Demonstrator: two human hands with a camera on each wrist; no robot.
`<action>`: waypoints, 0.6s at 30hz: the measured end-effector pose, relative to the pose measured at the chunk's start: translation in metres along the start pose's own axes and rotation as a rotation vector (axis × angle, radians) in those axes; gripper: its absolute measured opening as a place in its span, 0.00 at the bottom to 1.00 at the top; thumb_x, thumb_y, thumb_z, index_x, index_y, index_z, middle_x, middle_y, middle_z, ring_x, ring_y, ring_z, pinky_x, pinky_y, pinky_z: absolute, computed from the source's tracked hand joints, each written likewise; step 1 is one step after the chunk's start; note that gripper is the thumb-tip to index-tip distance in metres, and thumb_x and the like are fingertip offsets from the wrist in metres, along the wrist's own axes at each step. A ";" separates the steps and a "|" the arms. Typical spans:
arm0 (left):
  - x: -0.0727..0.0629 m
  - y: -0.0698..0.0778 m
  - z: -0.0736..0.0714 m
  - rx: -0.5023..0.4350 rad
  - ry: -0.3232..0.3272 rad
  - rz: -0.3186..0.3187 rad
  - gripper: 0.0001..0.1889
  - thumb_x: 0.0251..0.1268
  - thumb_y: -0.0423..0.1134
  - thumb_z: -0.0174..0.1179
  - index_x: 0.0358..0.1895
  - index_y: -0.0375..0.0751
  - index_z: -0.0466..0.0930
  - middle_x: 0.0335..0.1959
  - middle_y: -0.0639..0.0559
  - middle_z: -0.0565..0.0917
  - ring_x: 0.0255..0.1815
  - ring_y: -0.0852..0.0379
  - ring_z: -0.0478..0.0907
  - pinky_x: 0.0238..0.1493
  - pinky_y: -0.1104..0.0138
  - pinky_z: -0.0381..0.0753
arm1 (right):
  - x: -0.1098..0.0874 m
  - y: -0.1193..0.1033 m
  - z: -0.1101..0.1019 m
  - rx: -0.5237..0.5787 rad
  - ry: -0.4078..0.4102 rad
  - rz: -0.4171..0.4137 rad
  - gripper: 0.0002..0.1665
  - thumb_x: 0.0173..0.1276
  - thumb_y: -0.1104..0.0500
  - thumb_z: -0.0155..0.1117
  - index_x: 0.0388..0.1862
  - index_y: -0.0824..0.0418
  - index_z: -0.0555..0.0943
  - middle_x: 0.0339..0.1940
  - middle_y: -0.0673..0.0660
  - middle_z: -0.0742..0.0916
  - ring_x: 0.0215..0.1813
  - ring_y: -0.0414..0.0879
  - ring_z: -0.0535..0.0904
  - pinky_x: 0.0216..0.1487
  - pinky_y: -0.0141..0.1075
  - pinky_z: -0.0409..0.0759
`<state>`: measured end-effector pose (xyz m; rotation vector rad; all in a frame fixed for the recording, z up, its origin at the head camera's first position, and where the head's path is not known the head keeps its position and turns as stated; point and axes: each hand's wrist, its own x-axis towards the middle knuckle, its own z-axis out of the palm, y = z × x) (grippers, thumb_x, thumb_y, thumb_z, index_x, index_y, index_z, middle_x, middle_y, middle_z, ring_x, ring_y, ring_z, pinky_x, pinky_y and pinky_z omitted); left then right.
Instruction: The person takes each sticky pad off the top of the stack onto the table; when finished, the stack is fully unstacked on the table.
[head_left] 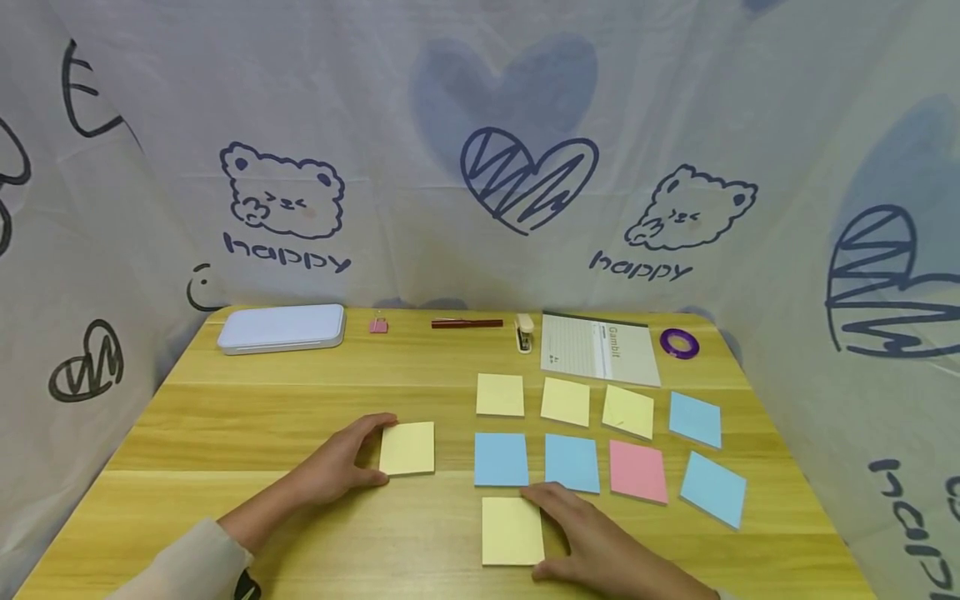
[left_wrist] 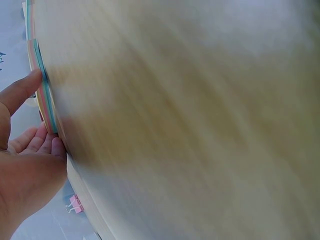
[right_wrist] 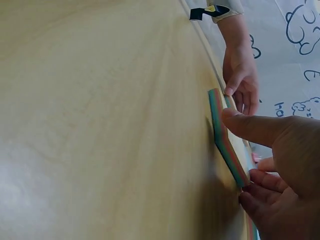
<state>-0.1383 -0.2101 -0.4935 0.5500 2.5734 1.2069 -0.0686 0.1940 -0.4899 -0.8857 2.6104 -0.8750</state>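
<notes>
My left hand (head_left: 337, 464) holds a yellow sticky note pad (head_left: 408, 448) at its left side, thumb at the near corner and fingers at the far one. Layers of several colours show along that pad's edge (left_wrist: 46, 97) in the left wrist view. Nearer the front, my right hand (head_left: 592, 542) grips another yellow sticky note pad (head_left: 512, 532) from its right side. In the right wrist view this pad's striped edge (right_wrist: 227, 142) stands between thumb and fingers, with a shadow on the table beside it.
Right of centre lie two rows of pads, including a blue pad (head_left: 501, 459) and a pink pad (head_left: 637, 472). Along the back are a white case (head_left: 282, 327), pink binder clip (head_left: 378, 326), dark red pen (head_left: 467, 323), stapler (head_left: 524, 332), notebook (head_left: 600, 348) and purple tape roll (head_left: 679, 333).
</notes>
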 end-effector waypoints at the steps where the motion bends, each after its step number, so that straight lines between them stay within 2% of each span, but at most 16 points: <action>1: 0.000 0.000 0.000 0.001 0.001 0.001 0.43 0.62 0.34 0.75 0.77 0.34 0.61 0.76 0.38 0.68 0.79 0.35 0.61 0.76 0.43 0.62 | 0.000 0.000 -0.001 -0.001 -0.001 -0.001 0.54 0.62 0.34 0.75 0.81 0.52 0.64 0.75 0.51 0.74 0.72 0.55 0.74 0.68 0.57 0.76; 5: 0.000 0.000 0.001 0.007 0.004 0.001 0.42 0.61 0.34 0.75 0.77 0.35 0.62 0.76 0.38 0.69 0.78 0.36 0.62 0.76 0.43 0.63 | 0.002 0.001 -0.005 0.000 0.015 0.007 0.51 0.64 0.37 0.74 0.80 0.51 0.65 0.75 0.47 0.74 0.72 0.52 0.74 0.69 0.55 0.76; 10: -0.001 0.000 0.000 0.010 0.008 -0.004 0.42 0.61 0.34 0.75 0.77 0.35 0.63 0.75 0.37 0.69 0.78 0.35 0.62 0.75 0.42 0.63 | 0.006 0.004 -0.013 -0.006 0.103 0.037 0.43 0.70 0.40 0.71 0.79 0.51 0.67 0.74 0.47 0.74 0.72 0.51 0.74 0.68 0.55 0.77; 15: 0.000 0.001 -0.001 0.024 0.016 0.002 0.43 0.58 0.37 0.77 0.76 0.35 0.65 0.75 0.38 0.70 0.77 0.36 0.63 0.75 0.42 0.64 | 0.017 0.009 -0.022 -0.127 0.216 0.057 0.44 0.71 0.43 0.71 0.80 0.53 0.66 0.76 0.55 0.73 0.72 0.58 0.74 0.63 0.58 0.80; 18: 0.002 0.002 -0.002 0.028 0.023 0.012 0.43 0.58 0.38 0.78 0.75 0.35 0.66 0.74 0.39 0.71 0.75 0.36 0.66 0.74 0.42 0.66 | 0.024 0.015 -0.030 -0.226 0.266 0.073 0.47 0.68 0.42 0.73 0.81 0.54 0.65 0.78 0.60 0.71 0.75 0.63 0.70 0.65 0.62 0.77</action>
